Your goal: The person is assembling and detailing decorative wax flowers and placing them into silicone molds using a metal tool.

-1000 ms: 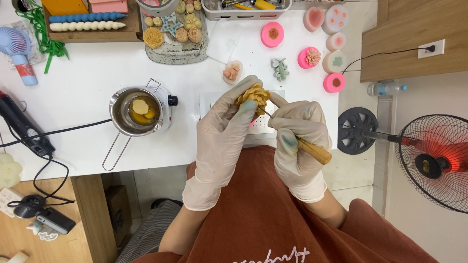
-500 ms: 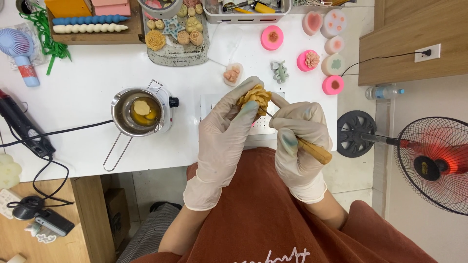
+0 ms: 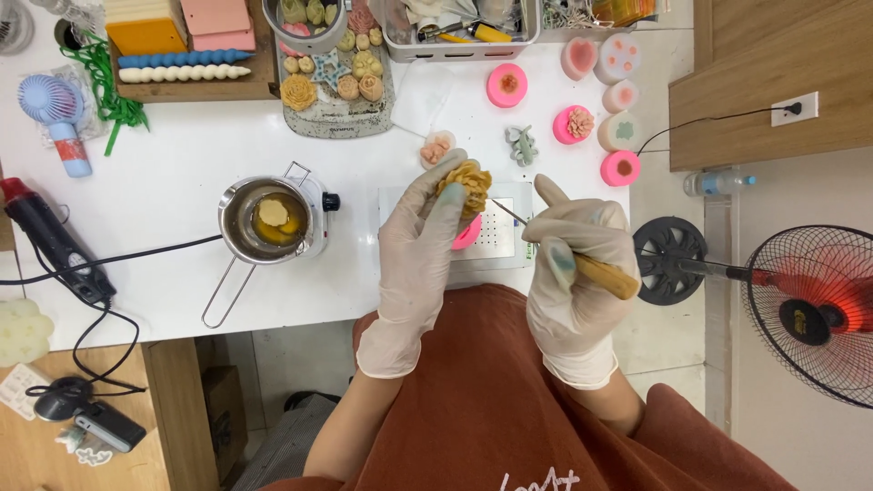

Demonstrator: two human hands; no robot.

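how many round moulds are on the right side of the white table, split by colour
bright pink round moulds: 3
pale pink or whitish round moulds: 4
total: 7
Not counted: the pink piece partly hidden under the left hand, which holds a tan wax flower; the right hand holds a wooden-handled pick.

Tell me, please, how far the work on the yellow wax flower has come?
Done: the flower is out of its mould with petals formed; other finished flowers lie on the tray. In hand: the left hand holds it, the right hand aims a wooden-handled tool. Left: wax sits in the pot.
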